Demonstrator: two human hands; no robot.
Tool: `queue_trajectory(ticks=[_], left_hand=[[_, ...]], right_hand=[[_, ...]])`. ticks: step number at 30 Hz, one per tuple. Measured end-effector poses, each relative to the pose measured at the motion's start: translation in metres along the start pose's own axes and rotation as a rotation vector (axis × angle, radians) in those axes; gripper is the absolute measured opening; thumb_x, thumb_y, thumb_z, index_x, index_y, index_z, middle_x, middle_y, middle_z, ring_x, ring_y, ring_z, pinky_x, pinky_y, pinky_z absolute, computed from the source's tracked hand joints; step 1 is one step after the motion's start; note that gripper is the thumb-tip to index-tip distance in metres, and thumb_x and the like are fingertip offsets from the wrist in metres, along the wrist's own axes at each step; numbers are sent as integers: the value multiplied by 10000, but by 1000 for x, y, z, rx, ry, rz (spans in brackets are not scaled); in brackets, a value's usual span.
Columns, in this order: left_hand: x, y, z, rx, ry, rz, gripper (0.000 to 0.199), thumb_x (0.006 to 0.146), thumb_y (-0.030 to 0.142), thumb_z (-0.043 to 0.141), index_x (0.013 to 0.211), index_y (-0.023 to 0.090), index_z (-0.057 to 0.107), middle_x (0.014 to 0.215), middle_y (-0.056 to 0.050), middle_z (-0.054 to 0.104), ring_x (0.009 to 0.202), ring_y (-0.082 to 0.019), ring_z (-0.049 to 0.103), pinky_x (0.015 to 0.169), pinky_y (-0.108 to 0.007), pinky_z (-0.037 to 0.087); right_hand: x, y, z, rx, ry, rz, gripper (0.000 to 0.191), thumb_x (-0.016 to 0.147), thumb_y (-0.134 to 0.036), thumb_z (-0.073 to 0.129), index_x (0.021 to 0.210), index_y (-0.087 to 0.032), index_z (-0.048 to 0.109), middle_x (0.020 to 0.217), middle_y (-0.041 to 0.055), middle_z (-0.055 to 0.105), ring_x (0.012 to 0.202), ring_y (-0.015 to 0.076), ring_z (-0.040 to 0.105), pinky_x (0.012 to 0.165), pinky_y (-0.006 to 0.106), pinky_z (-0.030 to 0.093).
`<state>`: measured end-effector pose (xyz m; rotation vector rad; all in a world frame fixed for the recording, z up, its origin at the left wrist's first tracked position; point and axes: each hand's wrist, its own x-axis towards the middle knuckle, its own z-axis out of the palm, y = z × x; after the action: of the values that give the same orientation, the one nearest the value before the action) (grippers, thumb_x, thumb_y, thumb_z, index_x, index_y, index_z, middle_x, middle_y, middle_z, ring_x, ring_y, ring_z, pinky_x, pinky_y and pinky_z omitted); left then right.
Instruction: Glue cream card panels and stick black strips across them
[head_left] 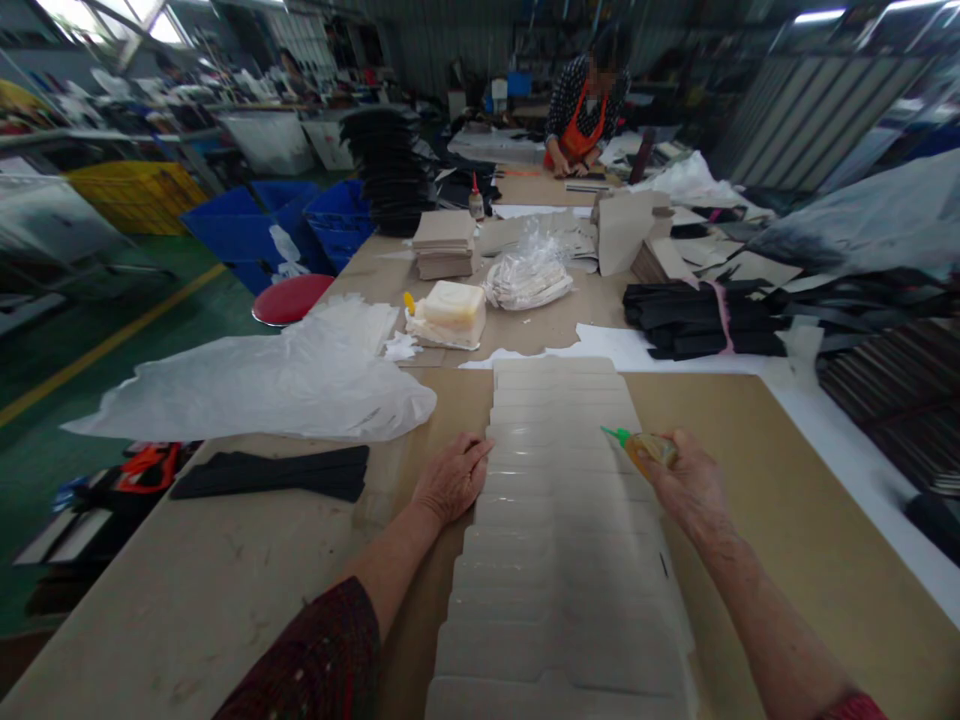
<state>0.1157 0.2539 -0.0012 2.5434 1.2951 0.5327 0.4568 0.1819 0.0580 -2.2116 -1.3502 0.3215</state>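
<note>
A long row of overlapping light-grey cardboard pieces [555,500] runs away from me down the middle of the table, with shiny wet-looking streaks on their left part. My left hand [454,478] lies at the row's left edge, fingers loosely stretched and touching it. In my right hand [690,485] is a squeeze glue bottle [651,452] with amber contents and a green nozzle. Its tip points left, above the row's right side. Under the row lies a brown board [720,430].
Black strips [277,472] and a white plastic sheet [262,385] lie on the left. Further back are a yellowish block [450,308], stacked grey cards [444,245] and a bagged bundle [529,280]. Bundled black strips [697,318] lie right. A person in an orange apron [583,125] works at the far end.
</note>
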Motion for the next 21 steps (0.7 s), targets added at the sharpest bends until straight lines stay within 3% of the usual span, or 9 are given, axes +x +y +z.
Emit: queue_trajectory(ticks=[11,21], left_hand=[[0,0,1,0,14,-1,370,955,220,417,1286,222,584,1156,-69,592,1045,-206,576,980,-369,486],[0,0,1,-1,8,7,368,956,221,421,1278,195,595,1151,-84,588,1049,-207,578,988,-374,491]], right_hand=[[-10,-33,23,89,-92,-56,366,794,-595,563,895,-244,588,731,19,649,661,199,560,600,285,359],[-37,-77,53,205,-161,-144,271,841,-509,581,926,-251,576,739,-10,648,645,171,560,584,263,348]])
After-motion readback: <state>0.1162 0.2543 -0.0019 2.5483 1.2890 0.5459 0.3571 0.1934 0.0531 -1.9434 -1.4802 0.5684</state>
